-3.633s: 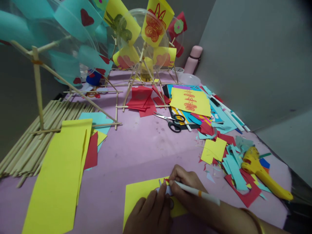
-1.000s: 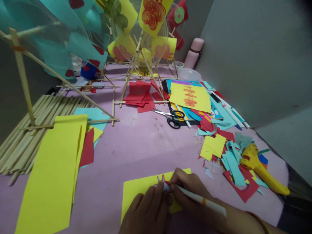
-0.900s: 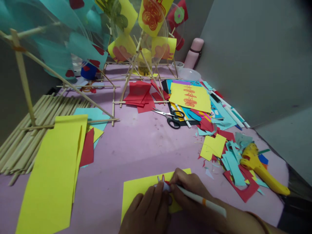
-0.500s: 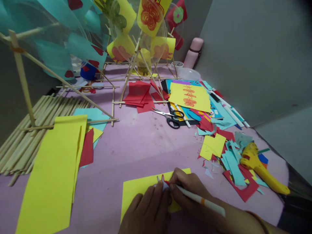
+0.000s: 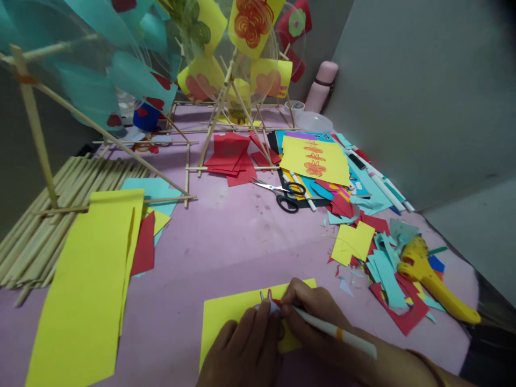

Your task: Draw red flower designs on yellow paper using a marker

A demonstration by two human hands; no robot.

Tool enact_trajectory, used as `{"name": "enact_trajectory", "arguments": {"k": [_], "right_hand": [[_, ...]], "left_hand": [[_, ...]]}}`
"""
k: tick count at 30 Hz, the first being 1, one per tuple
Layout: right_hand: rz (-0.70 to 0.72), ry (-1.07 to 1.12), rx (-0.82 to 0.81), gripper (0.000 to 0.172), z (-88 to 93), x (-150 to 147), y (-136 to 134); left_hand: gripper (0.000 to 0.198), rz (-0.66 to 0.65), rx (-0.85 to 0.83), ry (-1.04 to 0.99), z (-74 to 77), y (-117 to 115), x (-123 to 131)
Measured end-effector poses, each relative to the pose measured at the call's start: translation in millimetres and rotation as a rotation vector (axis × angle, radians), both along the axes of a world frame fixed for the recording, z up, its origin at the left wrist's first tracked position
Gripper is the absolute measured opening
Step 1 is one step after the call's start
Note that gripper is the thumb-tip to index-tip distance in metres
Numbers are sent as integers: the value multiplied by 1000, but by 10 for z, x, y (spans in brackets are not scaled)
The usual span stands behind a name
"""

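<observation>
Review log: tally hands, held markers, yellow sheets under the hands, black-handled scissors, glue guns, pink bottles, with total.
Left hand plus right hand: 2
White marker, held: 1
Yellow sheet under the hands: 1
Black-handled scissors: 1
Yellow glue gun: 1
Pink bottle: 1
Total: 7

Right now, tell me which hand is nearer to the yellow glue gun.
Right. The right hand, holding the white marker, is left of the yellow glue gun; the left hand, over the yellow sheet, is farther left.

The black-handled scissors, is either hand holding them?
No, the scissors lie farther off, while the right hand grips a white marker and the left hand lies over yellow paper.
</observation>
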State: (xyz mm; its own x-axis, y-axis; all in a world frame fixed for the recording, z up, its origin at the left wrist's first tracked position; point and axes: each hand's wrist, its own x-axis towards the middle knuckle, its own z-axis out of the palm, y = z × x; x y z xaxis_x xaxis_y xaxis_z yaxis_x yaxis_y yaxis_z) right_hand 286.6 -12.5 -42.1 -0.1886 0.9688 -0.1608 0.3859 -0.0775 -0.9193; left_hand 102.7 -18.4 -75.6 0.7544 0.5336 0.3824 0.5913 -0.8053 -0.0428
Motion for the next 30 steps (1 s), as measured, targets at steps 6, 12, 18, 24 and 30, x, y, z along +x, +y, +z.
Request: {"name": "enact_trajectory", "arguments": {"k": [6, 12, 18, 24, 30], "right_hand": [[-6, 62, -19, 11, -16, -5, -20], [6, 0, -3, 12, -11, -16, -12], [14, -27, -1, 14, 21, -3, -4], [27, -43, -5, 14, 14, 3, 2], [32, -15, -9, 12, 37, -6, 0]], "left_hand": [[35, 3, -3, -29, -10, -17, 10], [36, 15, 9, -29, 7, -10, 27], [33, 0, 28, -21, 29, 6, 15], [36, 9, 24, -7, 47, 20, 10], [38, 0, 16, -4, 47, 17, 19]]}}
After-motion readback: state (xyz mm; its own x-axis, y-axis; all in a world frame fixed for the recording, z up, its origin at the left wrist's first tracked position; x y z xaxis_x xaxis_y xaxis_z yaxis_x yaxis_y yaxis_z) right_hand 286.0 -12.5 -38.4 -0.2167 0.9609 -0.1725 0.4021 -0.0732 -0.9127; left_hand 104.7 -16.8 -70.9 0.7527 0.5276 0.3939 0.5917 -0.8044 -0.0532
